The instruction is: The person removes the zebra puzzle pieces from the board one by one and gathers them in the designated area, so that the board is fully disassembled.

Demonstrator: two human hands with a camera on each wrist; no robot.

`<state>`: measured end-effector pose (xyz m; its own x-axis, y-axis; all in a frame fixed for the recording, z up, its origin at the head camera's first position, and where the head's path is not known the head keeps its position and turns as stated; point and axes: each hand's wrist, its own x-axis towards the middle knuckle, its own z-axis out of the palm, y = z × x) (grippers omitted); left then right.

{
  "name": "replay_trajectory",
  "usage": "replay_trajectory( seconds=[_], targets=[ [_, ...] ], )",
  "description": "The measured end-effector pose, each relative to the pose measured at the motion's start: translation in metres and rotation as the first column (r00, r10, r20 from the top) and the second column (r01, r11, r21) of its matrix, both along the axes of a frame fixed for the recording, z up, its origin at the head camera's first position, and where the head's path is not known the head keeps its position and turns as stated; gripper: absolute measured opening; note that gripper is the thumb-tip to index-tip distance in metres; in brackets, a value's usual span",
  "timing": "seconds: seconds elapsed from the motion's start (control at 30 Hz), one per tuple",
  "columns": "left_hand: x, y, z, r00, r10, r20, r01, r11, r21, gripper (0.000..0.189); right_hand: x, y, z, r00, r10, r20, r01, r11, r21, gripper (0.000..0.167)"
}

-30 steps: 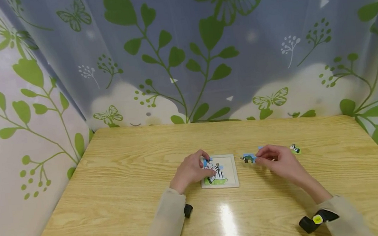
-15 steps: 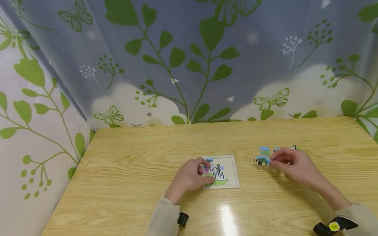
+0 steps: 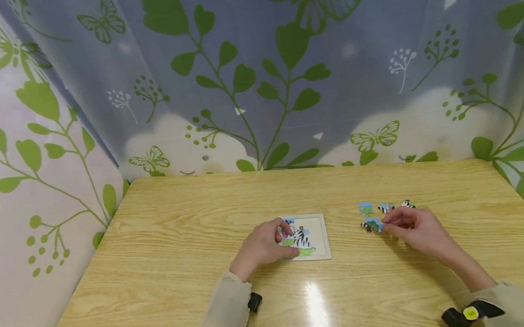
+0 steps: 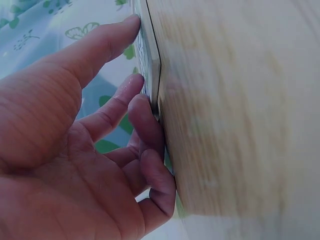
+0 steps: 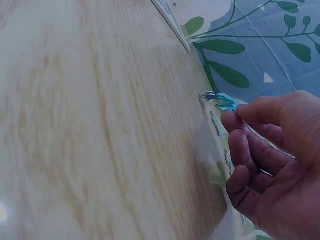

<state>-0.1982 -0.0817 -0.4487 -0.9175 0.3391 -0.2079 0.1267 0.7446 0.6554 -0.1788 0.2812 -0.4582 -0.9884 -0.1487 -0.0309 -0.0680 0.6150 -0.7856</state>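
A square puzzle board (image 3: 318,237) lies on the table with zebra-picture pieces (image 3: 302,239) in its left part; its right part shows bare backing. At the board's left side is my left hand (image 3: 261,247), thumb and index fingertips resting on the pieces and partly hiding them. In the left wrist view, curled fingers of the left hand (image 4: 100,130) touch the board's edge (image 4: 155,75). To the right, my right hand (image 3: 422,232) pinches a blue and green puzzle piece (image 3: 372,225) between thumb and index finger. The right wrist view shows this puzzle piece (image 5: 226,102) held just off the table.
Loose puzzle pieces lie behind the right hand: a blue-green piece (image 3: 365,208), a blue and black one (image 3: 386,208) and a black-and-white one (image 3: 408,203). The wooden table (image 3: 177,219) ends at a leaf-patterned curtain (image 3: 254,80). Both wrists wear black cameras.
My right hand has moved right and slightly nearer with the puzzle piece, away from the board. The left hand has shifted slightly left and down, uncovering more of the zebra pieces.
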Motion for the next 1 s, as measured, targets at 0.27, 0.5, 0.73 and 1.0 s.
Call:
replay_trajectory(
  seconds=[0.27,0.5,0.73,1.0],
  targets=[
    [-0.0007,0.0011,-0.0013,1.000,0.003,0.005,-0.003,1.000,-0.020,0.037,-0.0033,0.0003,-0.0053,1.000,-0.009,-0.009,0.009,0.999,0.032,0.022],
    [-0.0019,0.0005,-0.0031,1.000,0.002,0.013,-0.002,1.000,-0.014,0.041,-0.0043,0.0001,-0.0075,0.999,-0.012,-0.042,0.015,0.998,0.054,0.018],
    [-0.0026,0.0003,-0.0013,1.000,0.005,0.020,-0.004,1.000,-0.013,0.042,-0.0052,-0.0009,-0.0082,0.997,-0.024,-0.076,0.029,0.998,0.063,0.016],
    [-0.0022,0.0006,-0.0016,0.999,0.015,0.034,-0.015,1.000,-0.006,0.042,-0.0026,-0.0037,-0.0077,0.995,-0.010,-0.098,0.016,0.998,0.060,0.017]
  ],
)
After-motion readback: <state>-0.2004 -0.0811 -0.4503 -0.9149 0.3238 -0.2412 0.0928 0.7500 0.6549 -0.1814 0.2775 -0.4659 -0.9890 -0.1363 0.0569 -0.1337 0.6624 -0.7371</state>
